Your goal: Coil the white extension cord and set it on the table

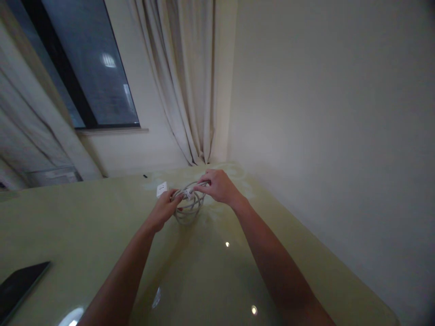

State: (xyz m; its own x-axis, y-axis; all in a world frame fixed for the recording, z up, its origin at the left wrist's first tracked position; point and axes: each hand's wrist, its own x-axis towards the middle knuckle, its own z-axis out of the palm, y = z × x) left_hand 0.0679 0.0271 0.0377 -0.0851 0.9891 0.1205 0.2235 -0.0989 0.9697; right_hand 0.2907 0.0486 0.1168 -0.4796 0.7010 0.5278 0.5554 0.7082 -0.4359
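Note:
A coiled white cable [192, 209] hangs in loops between my two hands, over the table. My left hand [165, 208] is closed round the left side of the coil, thumb on top. With fingers and thumb pinched together, my right hand [219, 185] grips the coil's upper right side. Between the hands a small white plug-like piece [188, 194] shows at the middle of the loops. Just beyond my left hand is a white socket block [161, 188] with dark holes; I cannot tell whether it joins the cable.
The glossy yellow-green table [102, 226] meets a plain wall [322, 113] on the right. A dark flat device [22, 290] lies at the lower left. Near the far edge is a small black object [145, 176]. Curtains [183, 81] and a window [91, 63] stand behind.

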